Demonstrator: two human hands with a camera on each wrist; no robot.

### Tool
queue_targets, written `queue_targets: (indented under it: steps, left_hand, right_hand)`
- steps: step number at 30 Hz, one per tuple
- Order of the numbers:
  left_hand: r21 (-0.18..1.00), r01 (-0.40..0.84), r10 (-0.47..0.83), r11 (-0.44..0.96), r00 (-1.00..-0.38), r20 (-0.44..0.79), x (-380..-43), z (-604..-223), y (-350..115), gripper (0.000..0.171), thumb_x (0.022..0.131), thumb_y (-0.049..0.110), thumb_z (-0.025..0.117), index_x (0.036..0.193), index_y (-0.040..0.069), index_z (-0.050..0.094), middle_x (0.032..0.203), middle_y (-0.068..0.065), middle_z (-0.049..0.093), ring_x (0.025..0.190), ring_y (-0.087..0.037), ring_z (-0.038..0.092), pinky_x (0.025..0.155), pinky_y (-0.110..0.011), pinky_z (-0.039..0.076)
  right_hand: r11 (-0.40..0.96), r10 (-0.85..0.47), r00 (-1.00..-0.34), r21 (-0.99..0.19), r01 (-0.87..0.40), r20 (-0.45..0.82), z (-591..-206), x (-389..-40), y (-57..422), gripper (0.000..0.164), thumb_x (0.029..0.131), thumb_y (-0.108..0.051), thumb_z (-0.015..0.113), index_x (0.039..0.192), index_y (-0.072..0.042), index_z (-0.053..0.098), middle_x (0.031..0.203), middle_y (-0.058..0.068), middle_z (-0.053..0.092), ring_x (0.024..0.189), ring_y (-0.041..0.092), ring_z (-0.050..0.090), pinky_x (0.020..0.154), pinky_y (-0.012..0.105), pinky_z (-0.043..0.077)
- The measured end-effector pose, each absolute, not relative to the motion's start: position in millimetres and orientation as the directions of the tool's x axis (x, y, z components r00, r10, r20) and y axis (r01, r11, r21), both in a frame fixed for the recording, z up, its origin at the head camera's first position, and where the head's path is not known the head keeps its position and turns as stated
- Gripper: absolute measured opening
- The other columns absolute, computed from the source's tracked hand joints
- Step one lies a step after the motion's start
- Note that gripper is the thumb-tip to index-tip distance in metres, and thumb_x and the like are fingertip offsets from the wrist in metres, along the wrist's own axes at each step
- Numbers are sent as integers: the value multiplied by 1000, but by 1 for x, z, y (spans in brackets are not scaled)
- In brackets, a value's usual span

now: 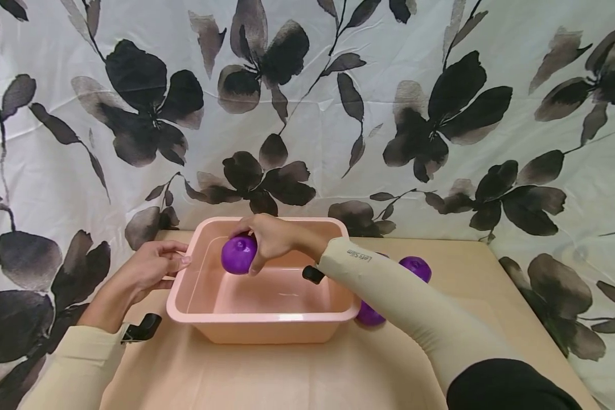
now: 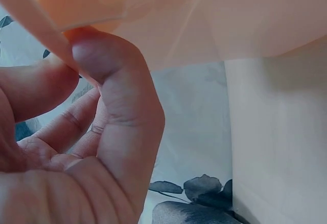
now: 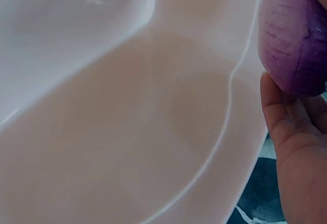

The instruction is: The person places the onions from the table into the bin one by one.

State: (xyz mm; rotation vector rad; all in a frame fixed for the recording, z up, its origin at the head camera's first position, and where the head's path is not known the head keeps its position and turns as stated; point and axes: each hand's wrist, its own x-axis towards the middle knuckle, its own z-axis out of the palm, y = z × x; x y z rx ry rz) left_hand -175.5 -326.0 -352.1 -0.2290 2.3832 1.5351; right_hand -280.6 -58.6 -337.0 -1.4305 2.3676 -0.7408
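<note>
A pink plastic basin [image 1: 274,317] stands on the table. My left hand [image 1: 151,265] pinches its left rim, with thumb and a finger on either side of the wall [image 2: 184,25] in the left wrist view. Over the basin's left part, my right hand [image 1: 274,239] grips a round, shiny purple onion [image 1: 238,255]. In the right wrist view the onion [image 3: 294,40] shows pale streaks, and fingers [image 3: 278,106] press against its end. The basin floor below it is bare where visible.
Right of the basin lie more purple onions, one behind the right forearm [image 1: 415,266] and one by the basin's corner [image 1: 370,315]; the sleeve partly hides them. A flowered cloth [image 1: 338,142] hangs behind the tan table [image 1: 266,376].
</note>
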Motion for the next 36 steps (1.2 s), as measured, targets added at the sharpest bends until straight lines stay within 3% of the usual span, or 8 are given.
queue_targets:
  steps: [15,28,36]
  left_hand:
    - [873,-276,43,402,-947,-319,-180,-354,-326,49,103,11,63,145,-7,47,91,4,66,84,-10,69,75,-35,64]
    - [867,-279,46,412,-944,-326,-182,-354,-328,49,103,13,63,144,-7,48,92,3,66,86,-10,68,76,-35,64]
    - [871,-268,58,411,-946,-318,-182,-354,-332,47,103,11,62,144,-8,48,91,5,65,85,-9,68,75,-34,63]
  right_hand:
    - [406,-873,-488,-550,-730,4,-362,-288,-75,81,66,-17,97,137,-3,60,132,10,66,119,21,63,103,28,51]
    - [393,-901,-433,-416,-820,3,-375,-290,-92,76,66,-18,96,133,-6,62,129,8,65,119,20,60,104,27,48]
    - [367,-917,-399,-406,-837,-7,-382,-288,-103,74,67,-12,93,134,-10,62,131,4,65,118,18,60,105,25,47]
